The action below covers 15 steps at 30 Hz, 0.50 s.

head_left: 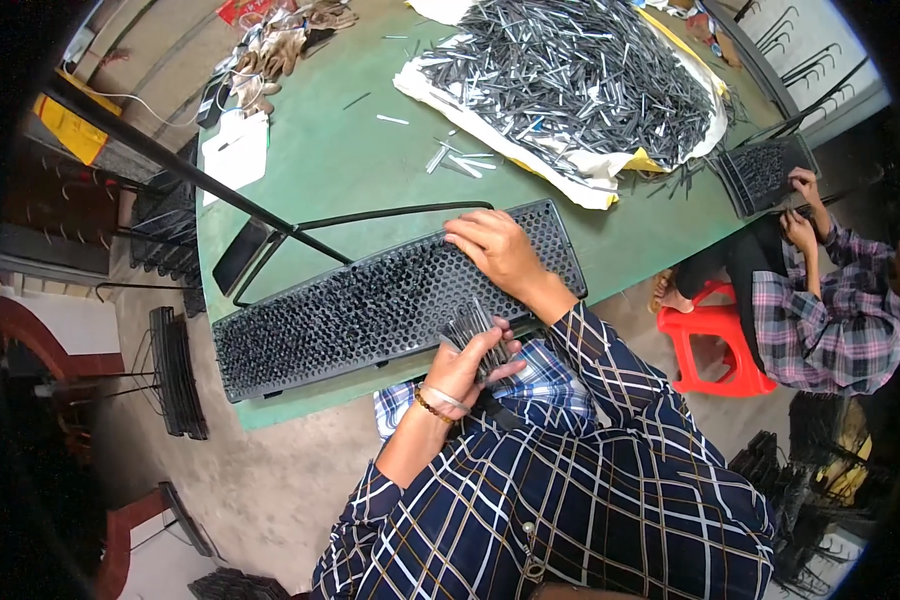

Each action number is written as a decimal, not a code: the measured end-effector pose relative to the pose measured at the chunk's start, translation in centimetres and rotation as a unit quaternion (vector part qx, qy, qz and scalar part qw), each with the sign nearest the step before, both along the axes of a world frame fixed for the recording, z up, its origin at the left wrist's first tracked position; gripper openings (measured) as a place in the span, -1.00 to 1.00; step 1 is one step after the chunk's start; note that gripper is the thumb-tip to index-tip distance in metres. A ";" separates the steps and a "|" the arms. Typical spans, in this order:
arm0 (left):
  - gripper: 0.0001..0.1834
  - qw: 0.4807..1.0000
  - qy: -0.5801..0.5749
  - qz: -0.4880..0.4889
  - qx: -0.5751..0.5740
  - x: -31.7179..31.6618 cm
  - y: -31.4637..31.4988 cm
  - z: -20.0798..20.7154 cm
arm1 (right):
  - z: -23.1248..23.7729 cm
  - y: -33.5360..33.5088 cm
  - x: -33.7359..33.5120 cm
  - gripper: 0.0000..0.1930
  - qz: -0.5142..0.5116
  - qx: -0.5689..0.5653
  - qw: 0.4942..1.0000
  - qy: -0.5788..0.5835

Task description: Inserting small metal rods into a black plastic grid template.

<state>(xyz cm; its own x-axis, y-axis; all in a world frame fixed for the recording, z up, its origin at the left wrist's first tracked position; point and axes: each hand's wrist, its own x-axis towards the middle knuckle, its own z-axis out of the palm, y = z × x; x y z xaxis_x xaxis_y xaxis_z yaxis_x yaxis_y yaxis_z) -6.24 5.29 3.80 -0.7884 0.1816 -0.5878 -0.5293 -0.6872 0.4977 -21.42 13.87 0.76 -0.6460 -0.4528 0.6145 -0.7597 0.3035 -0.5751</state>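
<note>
Against the near edge of the perforated black tray (390, 300), the left hand (465, 365) is clutching a bundle of thin, stiff, seemingly light metal pins (478, 335) mid-length, while the right hand (495, 250) is resting fingers-down on the tray, holding nothing visible.

Long black perforated tray (370, 300), rectangular w/ rounded corners, lying flat on green table (330, 170) near its front edge, slanted so right end sits farther away than left; holes mostly filled w/ thin dark metal pins standing upright. Small bundle of same grey metal pins (478, 335), held fanned in left hand (465, 365) just at tray's near edge, approx. mid-length. Right hand (495, 250) resting palm-down on tray's upper right part, fingers (462, 232) touching pin tops.
</note>
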 end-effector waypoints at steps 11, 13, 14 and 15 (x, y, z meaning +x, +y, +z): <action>-0.78 0.999 0.010 0.016 -0.035 -0.4 -0.7 0.4 | 2.6 2.7 2.1 -0.82 0.035 -0.045 0.935 -0.349; -0.76 0.999 0.021 0.014 -0.037 -0.9 -0.6 0.4 | 2.7 3.5 3.2 -0.79 0.106 -0.051 0.878 -0.465; -0.75 0.999 0.031 0.013 -0.041 -1.0 -0.6 0.5 | 3.7 3.8 3.7 -0.80 0.120 -0.026 0.874 -0.470; -0.75 0.999 0.031 0.011 -0.040 -1.0 -0.5 0.6 | 3.5 4.1 3.9 -0.80 0.120 -0.034 0.846 -0.519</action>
